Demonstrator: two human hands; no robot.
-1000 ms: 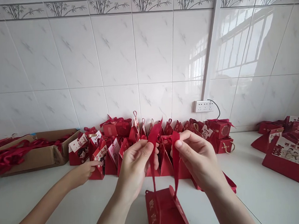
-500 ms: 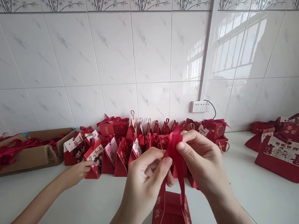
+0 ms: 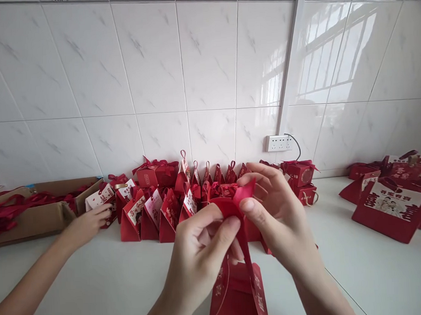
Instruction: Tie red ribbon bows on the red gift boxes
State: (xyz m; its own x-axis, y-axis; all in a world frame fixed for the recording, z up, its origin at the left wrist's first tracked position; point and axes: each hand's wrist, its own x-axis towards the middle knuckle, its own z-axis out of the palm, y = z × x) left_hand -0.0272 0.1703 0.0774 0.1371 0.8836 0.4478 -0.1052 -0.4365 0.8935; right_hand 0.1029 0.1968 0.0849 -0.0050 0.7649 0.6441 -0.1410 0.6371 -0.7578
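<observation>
The red ribbon [image 3: 246, 192] lies bunched between the two hands, at the middle of the view; its long axis drops steeply from the fingers to the small red box [image 3: 236, 311] right below, meeting it near the right-hand side; the left hand [image 3: 203, 249] is the lower one and nearer the box, its thumb and forefinger closed on the ribbon; the right hand [image 3: 282, 219] comes in from the other side, slightly higher, thumb against the ribbon's upper end and fingers loosely bent; I cannot tell whether it grips; behind stand upright gift boxes [image 3: 149, 222]; farther left, another person's hand [image 3: 83, 227] touches a white-flapped box [image 3: 98, 197] beside the cardboard carton [image 3: 54, 218].
</observation>
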